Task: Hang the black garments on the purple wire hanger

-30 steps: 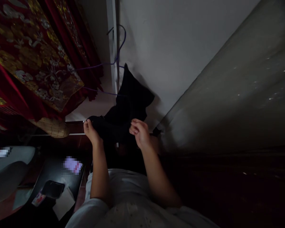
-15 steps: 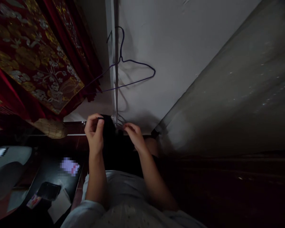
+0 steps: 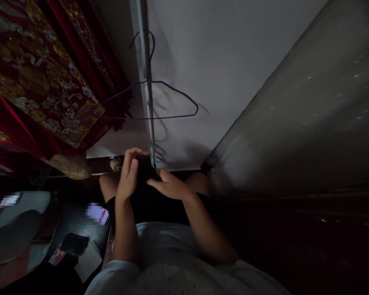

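A piece of dark black cloth [image 3: 145,174] is between my hands, above my lap; its kind and edges are lost in the gloom. My left hand [image 3: 129,174] curls round its left side, fingers bent over the top and thumb raised. On the other side, my right hand [image 3: 169,185] grips the cloth, its thumb lying across the front and pointing left. Just beyond, a thin purple clothes hanger [image 3: 172,117] hangs with nothing on it from a narrow metal upright [image 3: 144,61].
Red cloth [image 3: 52,73] with gold and silver embroidery hangs at upper left. A black seat or bench [image 3: 70,221] at lower left bears a lit phone [image 3: 97,214], a dark phone-like object [image 3: 75,244] and papers. A grey sheeted surface [image 3: 289,114] slants along the right.
My hands have drawn closer together over the black cloth. My right hand has turned, its thumb now across the cloth. The view has shifted slightly and the hanger has swung a little.
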`<state>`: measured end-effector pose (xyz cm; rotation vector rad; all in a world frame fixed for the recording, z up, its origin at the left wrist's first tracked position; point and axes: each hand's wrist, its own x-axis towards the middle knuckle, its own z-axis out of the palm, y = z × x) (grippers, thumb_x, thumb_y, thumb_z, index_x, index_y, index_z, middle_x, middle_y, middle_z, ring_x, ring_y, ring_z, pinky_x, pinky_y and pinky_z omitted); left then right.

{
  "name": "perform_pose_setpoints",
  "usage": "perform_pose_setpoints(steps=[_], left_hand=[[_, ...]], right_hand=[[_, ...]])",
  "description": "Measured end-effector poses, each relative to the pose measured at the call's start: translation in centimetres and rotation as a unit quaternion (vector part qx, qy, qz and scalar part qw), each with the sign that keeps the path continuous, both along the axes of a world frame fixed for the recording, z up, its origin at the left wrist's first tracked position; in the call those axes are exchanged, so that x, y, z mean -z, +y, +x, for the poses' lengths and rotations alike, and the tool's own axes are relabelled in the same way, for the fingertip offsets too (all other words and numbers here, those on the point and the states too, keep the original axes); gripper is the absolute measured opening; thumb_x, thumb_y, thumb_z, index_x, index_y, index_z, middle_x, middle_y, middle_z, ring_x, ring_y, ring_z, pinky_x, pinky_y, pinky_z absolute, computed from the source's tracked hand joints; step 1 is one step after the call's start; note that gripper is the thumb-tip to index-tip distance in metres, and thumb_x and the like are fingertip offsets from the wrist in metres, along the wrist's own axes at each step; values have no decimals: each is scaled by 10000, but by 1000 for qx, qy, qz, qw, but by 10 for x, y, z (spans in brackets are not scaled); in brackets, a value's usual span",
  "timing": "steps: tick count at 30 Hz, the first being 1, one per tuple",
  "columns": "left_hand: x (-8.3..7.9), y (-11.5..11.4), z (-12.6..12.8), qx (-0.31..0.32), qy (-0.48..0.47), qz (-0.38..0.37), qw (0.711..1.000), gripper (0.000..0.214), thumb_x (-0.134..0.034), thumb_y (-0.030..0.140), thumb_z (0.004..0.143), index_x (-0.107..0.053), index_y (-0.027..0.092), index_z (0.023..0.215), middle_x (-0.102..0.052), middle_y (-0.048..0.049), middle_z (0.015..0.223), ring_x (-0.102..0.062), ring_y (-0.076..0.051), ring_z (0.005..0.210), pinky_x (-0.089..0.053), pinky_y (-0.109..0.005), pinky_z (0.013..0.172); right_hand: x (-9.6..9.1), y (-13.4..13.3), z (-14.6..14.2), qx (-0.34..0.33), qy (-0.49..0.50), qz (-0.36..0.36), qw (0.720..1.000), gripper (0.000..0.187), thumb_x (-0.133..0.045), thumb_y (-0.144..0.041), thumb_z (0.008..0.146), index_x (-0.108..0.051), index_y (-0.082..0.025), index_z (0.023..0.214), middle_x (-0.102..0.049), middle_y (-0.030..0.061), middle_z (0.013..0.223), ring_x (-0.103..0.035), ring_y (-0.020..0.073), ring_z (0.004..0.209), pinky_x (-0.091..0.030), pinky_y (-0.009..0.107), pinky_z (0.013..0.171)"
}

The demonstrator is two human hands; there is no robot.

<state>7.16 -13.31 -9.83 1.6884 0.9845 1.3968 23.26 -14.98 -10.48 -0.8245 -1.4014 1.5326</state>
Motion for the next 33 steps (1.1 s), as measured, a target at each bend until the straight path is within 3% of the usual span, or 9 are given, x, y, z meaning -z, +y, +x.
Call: perform_pose_setpoints(steps=[4, 8, 10, 12, 17, 21, 26, 29, 33], left_hand=[[53, 6, -9, 142, 81, -101, 981, 636, -366, 718, 1004, -741, 206, 955, -702, -100, 796, -697, -270, 824, -590, -417, 813], [77, 18, -24, 206, 226, -126, 944, 343, -682, 537, 919, -762, 204, 899, -756, -77, 847, -697, -260, 744, -562, -375, 742], [66, 27, -37, 171, 301, -120, 931, 286, -717, 461, 906, -765, 207, 1028, -780, -95, 973, -723, -284, 826, -542, -364, 755], [46, 39, -50, 116, 324, -102, 933, 317, -734, 454, 897, -762, 206, 1092, -783, -105, 973, -728, -296, 837, -525, -356, 746], [-6, 59, -74, 108, 324, -71, 937, 323, -740, 524, 875, -747, 216, 777, -737, -65, 754, -659, -230, 666, -462, -296, 655], [-13, 66, -92, 76, 439, -84, 891, 452, -681, 593, 884, -663, 227, 619, -663, -53, 622, -594, -206, 570, -426, -289, 613], [-13, 81, -111, -12, 492, -112, 863, 359, -857, 517, 686, -655, 233, 598, -610, -38, 582, -612, -235, 588, -509, -344, 746], [-35, 100, -108, -60, 467, -28, 882, 255, -797, 416, 742, -670, 221, 638, -649, -73, 673, -673, -294, 777, -526, -430, 917], [-80, 120, -87, -46, 406, 101, 907, 64, -728, 229, 719, -683, 186, 704, -712, -150, 1180, -612, -375, 1255, -416, -532, 1163]], right_hand=[[-22, 18, 32, -15, -114, 118, 986, 172, -625, -120, 780, -689, -184, 634, -617, -24, 625, -517, 127, 599, -374, 238, 559], [-47, 77, 64, 253, -91, 248, 931, 206, -639, -53, 720, -739, -209, 811, -721, 23, 920, -638, 186, 892, -491, 288, 789], [-51, 118, 73, 368, -87, 278, 883, 264, -688, -49, 691, -723, -218, 891, -696, 36, 1005, -615, 178, 926, -496, 291, 820], [-48, 158, 73, 398, -92, 285, 867, 293, -684, -43, 693, -709, -208, 933, -665, 48, 1027, -598, 172, 974, -492, 282, 840], [-29, 211, 53, 349, -49, 152, 924, 57, -635, -165, 835, -641, -220, 850, -630, -7, 768, -576, 144, 747, -453, 277, 734], [-18, 212, 61, 278, -142, 106, 944, 208, -645, -110, 814, -584, -194, 634, -521, -38, 560, -460, 123, 588, -359, 258, 625], [-24, 197, 108, 338, -275, 165, 885, 291, -654, -2, 732, -546, -176, 525, -384, -64, 476, -354, 99, 524, -240, 268, 561], [-39, 185, 126, 373, -309, 163, 859, 393, -675, -24, 741, -443, -193, 472, -308, -65, 488, -304, 90, 519, -213, 275, 547], [-52, 172, 133, 397, -322, 180, 840, 500, -721, -65, 741, -340, -206, 449, -237, -61, 514, -264, 80, 535, -205, 281, 549]])
